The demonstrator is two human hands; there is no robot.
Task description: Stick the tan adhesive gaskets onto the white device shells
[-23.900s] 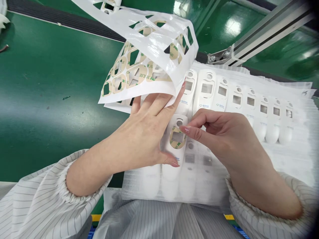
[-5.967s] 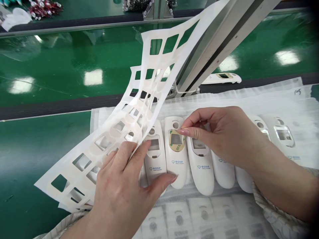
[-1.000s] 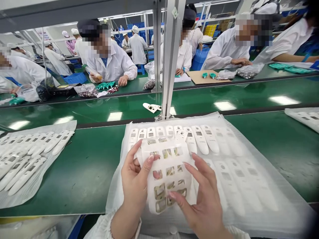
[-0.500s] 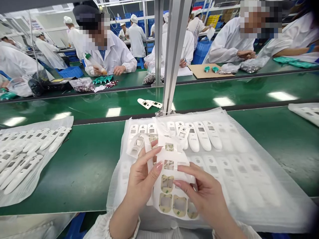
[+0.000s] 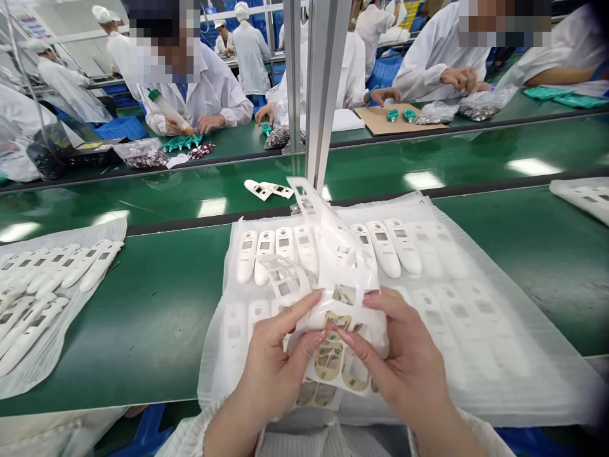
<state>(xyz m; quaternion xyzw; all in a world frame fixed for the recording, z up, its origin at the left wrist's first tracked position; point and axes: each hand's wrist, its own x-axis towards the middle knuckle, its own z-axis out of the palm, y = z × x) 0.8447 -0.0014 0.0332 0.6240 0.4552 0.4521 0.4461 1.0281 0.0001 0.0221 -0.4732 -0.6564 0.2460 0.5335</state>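
Liner sheet (image 5: 345, 266) of white die-cut backing, bunched and lifted above the middle of the foam wrap (image 5: 518, 355), with tan adhesive rings (image 5: 329, 352) showing on its lower part. Left hand (image 5: 278, 358) closed on the sheet's lower left side, thumb and fingers pinching; right hand (image 5: 402, 358) closed the same way on its right side, fingertips close to those of the left. Upper strip of the sheet rising past the far edge of the wrap, just in front of an aluminium upright (image 5: 323, 82). Beneath and beside the sheet, rows of white device shells (image 5: 383, 247) lying side by side on the wrap. Toward the left edge of the green worktop (image 5: 152, 317), a second wrapped batch of shells (image 5: 61, 285). Two loose shells (image 5: 266, 189) on the belt beyond; farther off, a co-worker's hands (image 5: 209, 124) at the next bench, among white-coated people.
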